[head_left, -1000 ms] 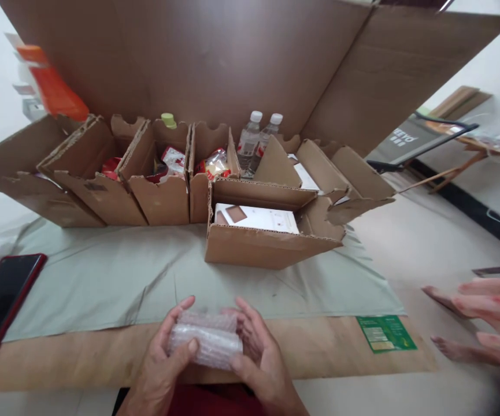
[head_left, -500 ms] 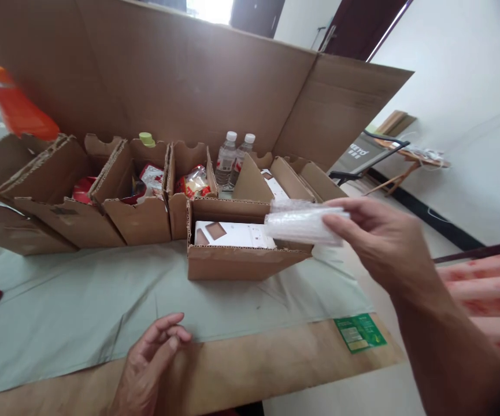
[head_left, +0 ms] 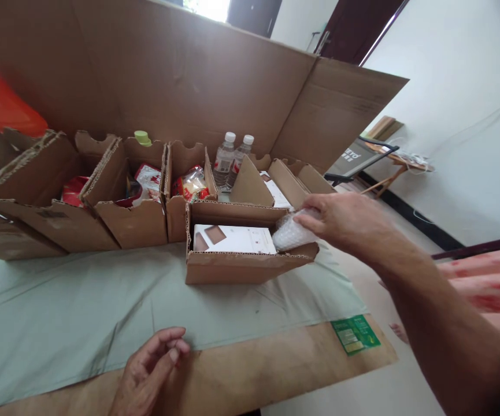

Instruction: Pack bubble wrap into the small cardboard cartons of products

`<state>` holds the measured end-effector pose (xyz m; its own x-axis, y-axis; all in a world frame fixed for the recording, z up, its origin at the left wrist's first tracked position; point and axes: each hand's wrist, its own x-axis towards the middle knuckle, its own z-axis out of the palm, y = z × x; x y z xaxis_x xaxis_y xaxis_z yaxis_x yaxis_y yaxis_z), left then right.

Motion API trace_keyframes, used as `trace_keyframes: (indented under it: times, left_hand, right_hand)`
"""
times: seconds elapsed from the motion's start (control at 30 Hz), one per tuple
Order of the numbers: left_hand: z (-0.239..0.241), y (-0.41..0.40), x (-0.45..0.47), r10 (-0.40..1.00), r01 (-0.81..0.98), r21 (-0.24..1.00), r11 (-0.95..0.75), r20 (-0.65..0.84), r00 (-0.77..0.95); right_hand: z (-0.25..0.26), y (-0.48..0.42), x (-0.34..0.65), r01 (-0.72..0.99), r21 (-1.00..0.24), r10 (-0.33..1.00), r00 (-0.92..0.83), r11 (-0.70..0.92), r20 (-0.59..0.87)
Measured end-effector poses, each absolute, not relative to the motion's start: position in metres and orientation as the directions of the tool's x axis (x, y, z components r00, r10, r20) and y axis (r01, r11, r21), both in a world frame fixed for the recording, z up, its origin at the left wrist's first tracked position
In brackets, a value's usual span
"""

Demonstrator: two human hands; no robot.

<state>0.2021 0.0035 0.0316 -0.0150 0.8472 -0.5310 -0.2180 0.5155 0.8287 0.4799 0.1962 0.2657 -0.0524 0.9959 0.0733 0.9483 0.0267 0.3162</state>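
Observation:
Closed round one end of a roll of bubble wrap (head_left: 293, 233) is my right hand (head_left: 336, 222). The roll's lower end dips into the right part of a cardboard box (head_left: 241, 270), beside a white carton (head_left: 234, 238) that has brown squares printed on it. Whether the roll touches the box floor is hidden. My left hand (head_left: 148, 370) rests low in front, over the near edge of the table, its fingers loosely curled and apart with nothing in them.
Behind stand several cardboard bins, some with red packets (head_left: 192, 184). Two water bottles (head_left: 223, 162) stand behind the box, before a tall cardboard panel (head_left: 189, 75). A green packet (head_left: 355, 335) lies at the table's right edge.
My right hand has moved left and slightly down, tilting the bubble wrap roll so its end goes into the box. My left hand stays nearly still. The view has shifted a little.

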Motion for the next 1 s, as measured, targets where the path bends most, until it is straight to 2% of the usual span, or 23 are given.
trace_keyframes:
  times: [0.13,0.23,0.37,0.43,0.5,0.57,0.63,0.73,0.83,0.9,1.0]
  left_hand:
    - [0.030,0.005,0.200,0.846,-0.183,0.830,0.526,-0.534,0.009]
    - [0.029,0.003,0.200,0.853,-0.171,0.839,0.516,-0.522,0.010]
    - [0.029,0.002,0.198,0.861,-0.151,0.850,0.505,-0.508,0.021]
    - [0.031,0.007,0.194,0.879,-0.115,0.872,0.476,-0.477,0.019]
    - [0.034,0.017,0.189,0.925,-0.038,0.925,0.379,-0.380,-0.015]
    - [0.041,0.029,0.185,0.974,0.060,0.974,0.217,-0.211,-0.084]
    - [0.048,0.043,0.185,0.988,0.143,0.987,0.071,-0.049,-0.150]
    - [0.059,0.067,0.192,0.986,0.193,0.981,-0.024,0.055,-0.158]
    - [0.064,0.095,0.210,0.995,0.191,0.980,-0.052,0.068,-0.079]
    - [0.064,0.110,0.226,0.996,0.143,0.987,-0.074,0.080,-0.033]
    - [0.060,0.111,0.244,0.992,0.067,0.990,-0.121,0.123,-0.030]
  right_hand:
    - [0.239,0.196,0.460,0.916,0.387,0.994,-0.079,0.104,-0.080]
    - [0.226,0.200,0.450,0.913,0.360,0.976,-0.141,0.192,-0.164]
    - [0.228,0.200,0.456,0.926,0.303,0.965,-0.170,0.225,-0.198]
    - [0.236,0.190,0.468,0.947,0.251,0.975,-0.170,0.201,-0.140]
    - [0.241,0.170,0.487,0.981,0.135,0.989,-0.146,0.140,0.032]
    - [0.239,0.146,0.509,0.993,-0.062,0.968,-0.087,0.104,0.235]
    - [0.224,0.125,0.529,0.952,-0.286,0.937,-0.004,0.110,0.348]
    - [0.182,0.114,0.542,0.812,-0.558,0.948,0.021,0.170,0.319]
    - [0.137,0.125,0.530,0.633,-0.740,0.970,-0.074,0.225,0.232]
    - [0.116,0.133,0.517,0.547,-0.802,0.969,-0.087,0.239,0.230]
    - [0.104,0.126,0.507,0.541,-0.801,0.955,-0.016,0.257,0.296]
